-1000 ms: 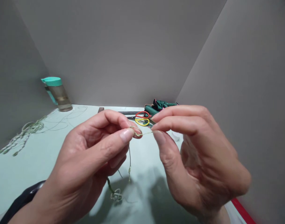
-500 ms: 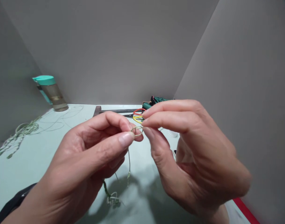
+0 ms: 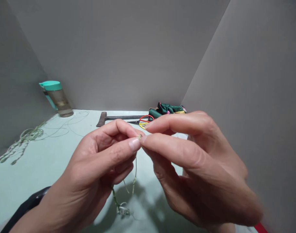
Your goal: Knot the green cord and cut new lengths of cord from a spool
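Between thumb and index finger my left hand (image 3: 99,165) pinches a thin pale green cord (image 3: 139,137), of which only a small bit shows at the fingertips. My right hand (image 3: 193,165) meets it there, index finger and thumb closed at the same spot on the cord. Below my left hand hangs a thin strand (image 3: 134,181) with small knots. Beside it dangles a thicker green braided piece (image 3: 115,198) that ends in a pale tangled tuft (image 3: 123,211). The part inside my left palm is hidden.
Behind my hands lie a hammer (image 3: 103,119), scissors (image 3: 144,121) with red and yellow handles, and a dark green cloth bundle (image 3: 166,109). A teal-lidded bottle (image 3: 61,100) stands at the back left. Nearer the left edge is a bunch of knotted green cords (image 3: 28,136).
The small open loop of cord between my hands has shrunk to a tight bit at the fingertips. My right hand has moved left and its fingertips now meet my left ones.
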The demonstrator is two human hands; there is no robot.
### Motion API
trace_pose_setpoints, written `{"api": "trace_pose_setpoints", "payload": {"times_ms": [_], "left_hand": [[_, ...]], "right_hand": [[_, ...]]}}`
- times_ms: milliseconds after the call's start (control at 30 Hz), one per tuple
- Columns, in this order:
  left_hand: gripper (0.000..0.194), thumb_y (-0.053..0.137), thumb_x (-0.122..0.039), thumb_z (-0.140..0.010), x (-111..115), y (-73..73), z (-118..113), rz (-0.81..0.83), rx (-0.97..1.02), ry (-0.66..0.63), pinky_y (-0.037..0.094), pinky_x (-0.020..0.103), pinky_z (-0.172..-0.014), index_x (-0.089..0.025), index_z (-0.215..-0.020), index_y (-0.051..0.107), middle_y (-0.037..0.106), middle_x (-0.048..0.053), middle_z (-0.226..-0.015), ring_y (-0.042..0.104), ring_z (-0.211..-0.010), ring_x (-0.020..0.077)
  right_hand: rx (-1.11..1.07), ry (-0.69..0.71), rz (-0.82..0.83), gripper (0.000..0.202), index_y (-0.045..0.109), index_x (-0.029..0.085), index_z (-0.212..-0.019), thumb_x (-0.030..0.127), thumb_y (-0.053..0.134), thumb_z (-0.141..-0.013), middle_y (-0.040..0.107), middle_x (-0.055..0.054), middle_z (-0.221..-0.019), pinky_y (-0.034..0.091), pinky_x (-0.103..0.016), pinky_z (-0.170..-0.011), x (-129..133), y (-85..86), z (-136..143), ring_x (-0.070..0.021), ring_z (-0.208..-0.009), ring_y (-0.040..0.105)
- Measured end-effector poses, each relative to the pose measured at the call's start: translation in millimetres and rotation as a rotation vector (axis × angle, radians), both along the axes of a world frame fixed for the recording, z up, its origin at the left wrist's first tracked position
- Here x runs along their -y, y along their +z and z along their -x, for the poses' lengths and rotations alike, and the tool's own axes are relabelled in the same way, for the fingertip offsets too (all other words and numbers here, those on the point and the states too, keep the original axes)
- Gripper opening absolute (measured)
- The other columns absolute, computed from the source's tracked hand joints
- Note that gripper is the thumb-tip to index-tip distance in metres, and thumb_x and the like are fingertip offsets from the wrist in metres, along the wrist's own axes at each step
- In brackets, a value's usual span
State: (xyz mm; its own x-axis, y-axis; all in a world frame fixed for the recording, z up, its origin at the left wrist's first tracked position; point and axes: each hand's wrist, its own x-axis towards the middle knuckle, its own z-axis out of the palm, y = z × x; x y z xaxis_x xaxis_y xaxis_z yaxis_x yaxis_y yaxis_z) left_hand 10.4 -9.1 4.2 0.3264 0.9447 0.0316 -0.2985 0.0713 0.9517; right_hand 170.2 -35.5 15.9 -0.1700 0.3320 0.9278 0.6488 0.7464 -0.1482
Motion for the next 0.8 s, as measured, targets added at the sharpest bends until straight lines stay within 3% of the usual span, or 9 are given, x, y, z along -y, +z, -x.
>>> {"api": "trace_pose_setpoints", "payload": {"times_ms": [233,367,467,600,667,800], "left_hand": [[0.021,0.087,-0.04,-0.073,0.1,0.3,-1.3,0.03,0.05,-0.018,0.021,0.019,-0.04,-0.025,-0.073,0.072,0.043,-0.003,-0.061,0.024,-0.05,0.0079],[0.024,0.088,-0.042,-0.072,1.7,-2.2,-1.6,0.022,0.04,0.002,0.023,0.018,-0.039,-0.025,-0.075,0.072,0.051,-0.001,-0.063,0.03,-0.05,0.0081],[0.021,0.088,-0.042,-0.074,3.6,-5.7,-2.5,-0.079,-0.03,0.099,0.033,0.017,-0.038,-0.028,-0.073,0.073,0.06,0.001,-0.068,0.048,-0.052,0.0109],[0.01,0.087,-0.038,-0.077,8.8,-7.6,-4.7,-0.281,-0.17,0.296,0.058,0.02,-0.061,-0.034,-0.079,0.078,0.073,0.0,-0.079,0.071,-0.078,0.0192],[0.01,0.086,-0.034,-0.077,11.1,-7.6,-4.9,-0.332,-0.211,0.34,0.059,0.02,-0.064,-0.035,-0.084,0.08,0.076,-0.001,-0.083,0.073,-0.081,0.0198],[0.013,0.087,-0.036,-0.073,11.9,-10.5,-1.1,-0.33,-0.287,0.385,0.047,0.015,-0.046,-0.037,-0.083,0.08,0.074,-0.005,-0.075,0.061,-0.058,0.0121]], "right_hand": [[0.04,-0.026,-0.049,0.022,0.07,0.021,-0.091,0.0,0.071,-0.085,0.078,0.0,-0.096,0.061,-0.028,-0.078,-0.8,-3.5,-7.0,-0.0122,-0.078,0.069],[-0.061,-0.017,0.029,0.021,0.068,0.028,-0.098,0.009,0.07,-0.088,0.075,0.004,-0.112,0.065,-0.037,-0.081,1.3,-17.6,-6.3,-0.0178,-0.086,0.072],[-0.097,-0.019,0.1,0.02,0.069,0.031,-0.101,0.013,0.069,-0.092,0.074,0.005,-0.115,0.068,-0.042,-0.087,2.8,-22.2,-6.6,-0.0219,-0.097,0.074],[-0.062,0.08,0.202,0.016,0.069,0.028,-0.102,0.013,0.069,-0.095,0.075,0.004,-0.111,0.067,-0.035,-0.09,1.4,-14.7,-11.3,-0.0194,-0.105,0.074],[-0.097,0.128,0.278,0.014,0.07,0.029,-0.1,0.016,0.07,-0.096,0.076,0.004,-0.103,0.067,-0.034,-0.086,0.2,-9.7,-13.3,-0.0183,-0.098,0.075],[-0.144,0.165,0.371,0.024,0.072,0.029,-0.096,0.006,0.073,-0.09,0.074,0.003,-0.089,0.066,-0.034,-0.077,-1.0,-1.8,-13.1,-0.0176,-0.079,0.073]]}}
